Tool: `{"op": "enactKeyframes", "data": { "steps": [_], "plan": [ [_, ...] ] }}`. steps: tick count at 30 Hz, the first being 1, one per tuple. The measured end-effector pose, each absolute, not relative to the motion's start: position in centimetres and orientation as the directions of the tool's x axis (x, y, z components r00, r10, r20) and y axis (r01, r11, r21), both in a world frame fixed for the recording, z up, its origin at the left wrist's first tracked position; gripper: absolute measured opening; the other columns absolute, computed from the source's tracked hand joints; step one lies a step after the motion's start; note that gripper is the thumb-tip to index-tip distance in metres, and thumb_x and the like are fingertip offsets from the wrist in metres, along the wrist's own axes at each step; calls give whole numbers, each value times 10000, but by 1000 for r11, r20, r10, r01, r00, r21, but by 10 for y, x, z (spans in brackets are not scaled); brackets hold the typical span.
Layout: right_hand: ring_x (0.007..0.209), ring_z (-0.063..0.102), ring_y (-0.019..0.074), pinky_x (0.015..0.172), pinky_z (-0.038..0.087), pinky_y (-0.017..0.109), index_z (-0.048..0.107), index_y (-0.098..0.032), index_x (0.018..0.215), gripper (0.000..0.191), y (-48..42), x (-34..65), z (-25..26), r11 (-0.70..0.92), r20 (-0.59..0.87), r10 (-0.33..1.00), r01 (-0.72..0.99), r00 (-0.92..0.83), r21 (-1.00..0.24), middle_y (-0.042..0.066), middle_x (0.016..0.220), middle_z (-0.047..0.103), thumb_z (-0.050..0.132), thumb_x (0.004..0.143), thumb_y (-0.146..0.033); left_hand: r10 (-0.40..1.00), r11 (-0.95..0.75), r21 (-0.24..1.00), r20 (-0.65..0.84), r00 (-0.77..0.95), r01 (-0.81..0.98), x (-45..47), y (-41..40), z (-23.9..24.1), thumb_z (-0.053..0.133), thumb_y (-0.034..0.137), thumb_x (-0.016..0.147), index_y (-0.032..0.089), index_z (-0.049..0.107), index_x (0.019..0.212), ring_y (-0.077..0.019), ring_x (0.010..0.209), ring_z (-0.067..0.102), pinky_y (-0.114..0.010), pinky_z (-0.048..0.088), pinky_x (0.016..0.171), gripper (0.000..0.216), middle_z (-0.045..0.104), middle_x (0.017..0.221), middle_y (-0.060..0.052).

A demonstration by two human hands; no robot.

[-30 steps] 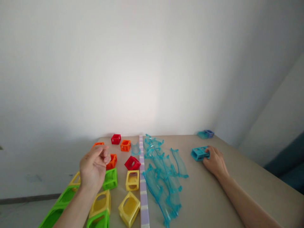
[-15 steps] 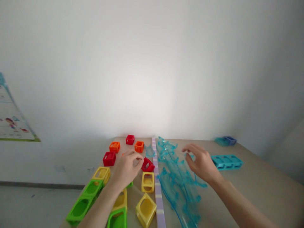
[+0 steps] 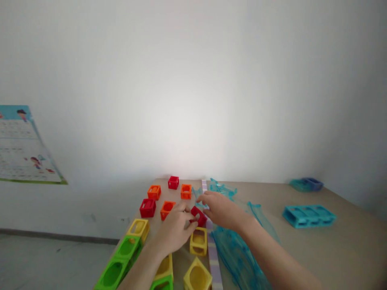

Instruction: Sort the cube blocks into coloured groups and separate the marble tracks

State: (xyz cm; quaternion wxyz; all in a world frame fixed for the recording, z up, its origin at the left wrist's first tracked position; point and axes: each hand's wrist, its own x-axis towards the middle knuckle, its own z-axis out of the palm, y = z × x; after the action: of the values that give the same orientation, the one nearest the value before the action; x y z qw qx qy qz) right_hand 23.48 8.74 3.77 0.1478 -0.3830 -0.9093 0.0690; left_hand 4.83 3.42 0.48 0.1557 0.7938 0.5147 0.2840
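Observation:
A tilted red hollow plastic cube (image 3: 198, 216) lies between my two hands, beside a pale purple strip (image 3: 214, 257). My left hand (image 3: 177, 225) has its curled finger and thumb against the cube's left side. From the right, my right hand (image 3: 218, 207) reaches over the strip, fingers bent and apart, with the thumb close to the cube. Just in front of the cube is a yellow hollow cube (image 3: 198, 241), and nearer me a turned yellow one (image 3: 197, 277). An orange cube (image 3: 167, 208) sits just beyond my left hand.
Translucent blue plastic pieces (image 3: 238, 253) lie right of the strip, partly under my right forearm. A joined teal row (image 3: 308, 216) is farther right. Green cubes (image 3: 113, 274) line the left edge. Another red cube (image 3: 173, 182) stands near the wall (image 3: 193, 100).
My right hand has moved left across the blue pieces to the red cube. My left hand has come against that cube. The view has shifted slightly left and up.

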Motion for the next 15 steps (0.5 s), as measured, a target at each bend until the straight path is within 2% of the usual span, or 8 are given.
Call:
{"op": "enactKeyframes", "data": {
  "steps": [3, 8, 15],
  "plan": [
    [1030, 635, 231, 900, 468, 331, 643, -189, 1070, 355, 90, 239, 33, 697, 214, 717, 669, -664, -260, 110, 1098, 683, 500, 765, -74, 905, -424, 516, 276, 324, 745, 49, 37, 4, 535, 290, 868, 234, 714, 747, -193, 927, 592, -305, 438, 834, 223, 640, 930, -32],
    [1075, 622, 255, 930, 459, 351, 637, -162, 1111, 350, 92, 243, 31, 691, 203, 722, 669, -662, -275, 129, 1124, 690, 520, 786, -105, 891, -455, 490, 248, 382, 744, 49, 38, 5, 516, 272, 878, 219, 702, 811, -200, 915, 600, -327, 405, 885, 205, 692, 893, -19],
    [1144, 598, 292, 981, 439, 387, 648, -107, 1159, 360, 92, 241, 34, 646, 216, 763, 717, -609, -262, 169, 1173, 679, 513, 826, -141, 912, -407, 555, 197, 361, 725, 50, 39, 4, 497, 278, 873, 199, 695, 839, -166, 775, 611, -268, 432, 717, 216, 676, 853, -27]
  ]
}}
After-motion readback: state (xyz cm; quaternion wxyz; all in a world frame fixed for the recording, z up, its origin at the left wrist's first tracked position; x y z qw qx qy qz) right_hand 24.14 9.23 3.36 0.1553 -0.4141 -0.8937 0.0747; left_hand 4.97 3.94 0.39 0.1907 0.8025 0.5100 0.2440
